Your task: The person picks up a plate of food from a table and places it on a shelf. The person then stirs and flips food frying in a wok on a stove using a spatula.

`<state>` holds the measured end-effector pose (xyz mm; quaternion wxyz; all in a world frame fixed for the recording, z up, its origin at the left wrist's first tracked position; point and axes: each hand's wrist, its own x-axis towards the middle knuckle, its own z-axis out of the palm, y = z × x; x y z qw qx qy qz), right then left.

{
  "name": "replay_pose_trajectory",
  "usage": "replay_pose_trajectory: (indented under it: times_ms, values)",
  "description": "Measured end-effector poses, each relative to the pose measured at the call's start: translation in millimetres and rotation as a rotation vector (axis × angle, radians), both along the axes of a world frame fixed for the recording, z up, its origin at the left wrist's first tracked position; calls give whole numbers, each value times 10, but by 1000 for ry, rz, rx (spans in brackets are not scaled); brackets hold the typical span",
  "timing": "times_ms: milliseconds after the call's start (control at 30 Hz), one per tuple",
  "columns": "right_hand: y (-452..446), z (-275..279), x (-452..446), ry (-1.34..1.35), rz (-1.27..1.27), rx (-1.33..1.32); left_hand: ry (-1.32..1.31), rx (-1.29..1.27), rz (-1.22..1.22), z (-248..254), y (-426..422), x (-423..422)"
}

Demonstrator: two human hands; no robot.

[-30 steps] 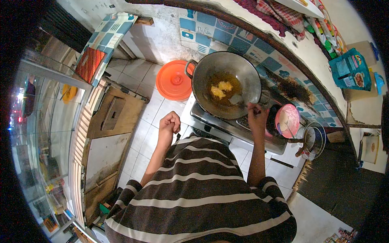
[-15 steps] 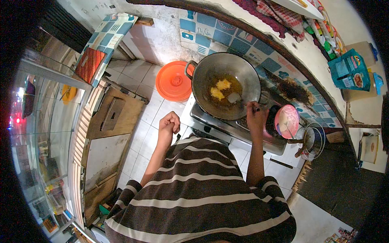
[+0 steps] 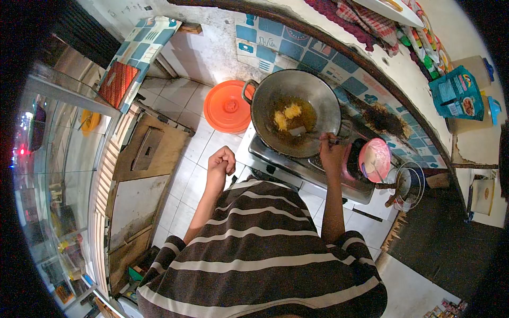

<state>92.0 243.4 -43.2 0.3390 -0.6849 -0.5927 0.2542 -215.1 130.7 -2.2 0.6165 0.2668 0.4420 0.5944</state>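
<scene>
A large metal wok (image 3: 326, 98) sits on the stove, with a pool of oil (image 3: 308, 111) in its bottom. Two yellow, ragged-edged pieces of frying food (image 3: 291, 111) lie close together in the oil. My right hand (image 3: 331, 151) is at the wok's near right rim, closed around the handle of a spatula (image 3: 298, 131). The blade of that spatula is down in the oil, just below and right of the food. Away from the wok, my left hand (image 3: 222, 161) hangs in front of my body, fingers curled in, with nothing visible in it.
Right of the wok, a pink bowl (image 3: 377, 153) of pale batter with a utensil stands on the stove (image 3: 347, 185). Beside it is a round wire-rimmed strainer (image 3: 411, 183). An orange lid (image 3: 228, 98) lies left of the wok. A glass display case (image 3: 63, 175) stands far left.
The spatula blade has shifted slightly left and toward me in the oil, and my right hand a little left. The lower piece of food has slid slightly left. My left hand stays still.
</scene>
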Motion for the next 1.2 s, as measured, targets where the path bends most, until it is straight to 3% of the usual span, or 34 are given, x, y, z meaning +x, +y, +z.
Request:
replay_pose_trajectory:
  times_ms: [100, 200, 300, 400, 500, 700, 767, 833, 900, 1000, 1100, 1200]
  values:
    - [15, -39, -26, -65, 3, 84, -2, 1, 3, -7, -1, -8]
    - [34, -12, -23, -9, -3, -121, 7, 4, 10, -4, -1, -9]
    - [81, -281, 6, 257, -73, -146, 12, 7, 16, 7, -2, -12]
    - [123, -433, 79, 321, -4, -127, 18, 9, 16, 20, -5, -12]
    - [81, -442, 38, 692, -96, -189, 16, 8, 12, 34, -7, -5]
    - [88, -521, -12, 836, -136, -88, 23, 21, 10, 17, -17, -4]
    - [167, -890, 147, 1091, -189, -117, 32, 16, 17, 27, -22, 0]
    - [154, -766, 104, 1096, -204, -106, 31, 10, 15, 32, -26, 0]
    - [89, -442, 10, 853, -178, -54, 32, 9, 12, 35, -30, 2]
    - [103, -387, 33, 662, -136, -73, 41, 13, 8, 55, -24, 19]
    - [129, -433, 104, 254, -54, -154, 59, 9, 11, 97, -6, 50]
    - [104, -384, 62, 116, 21, -10, 47, 13, 13, 68, -9, 38]
